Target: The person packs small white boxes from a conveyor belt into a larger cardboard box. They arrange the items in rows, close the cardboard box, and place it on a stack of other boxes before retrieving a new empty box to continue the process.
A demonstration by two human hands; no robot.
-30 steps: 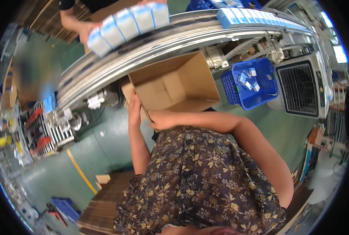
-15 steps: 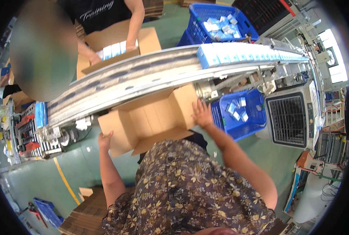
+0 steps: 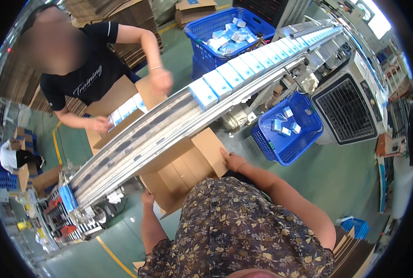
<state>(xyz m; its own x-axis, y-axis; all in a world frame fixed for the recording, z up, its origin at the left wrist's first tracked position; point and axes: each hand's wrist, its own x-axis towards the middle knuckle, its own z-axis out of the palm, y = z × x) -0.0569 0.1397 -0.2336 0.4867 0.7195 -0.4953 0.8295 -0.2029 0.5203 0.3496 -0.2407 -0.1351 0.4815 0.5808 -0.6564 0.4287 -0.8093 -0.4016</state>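
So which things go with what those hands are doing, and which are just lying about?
Probably belong:
open cardboard box, held by left hand and right hand
conveyor beside it
white-and-blue cartons on the conveyor

Probably just around:
blue basket with small boxes
machine with black grille
stacked flat cardboard

- The right hand (image 3: 234, 162) is now touching the right flap of the near carton (image 3: 185, 171), instead of gripping its left side.
- A co-worker's hand (image 3: 161, 82) is lifting out of the far carton (image 3: 151, 96).
- White-and-blue boxes (image 3: 126, 109), earlier carried, are sitting inside it.
- The box row (image 3: 236, 74) is reaching farther left along the conveyor (image 3: 137, 143).
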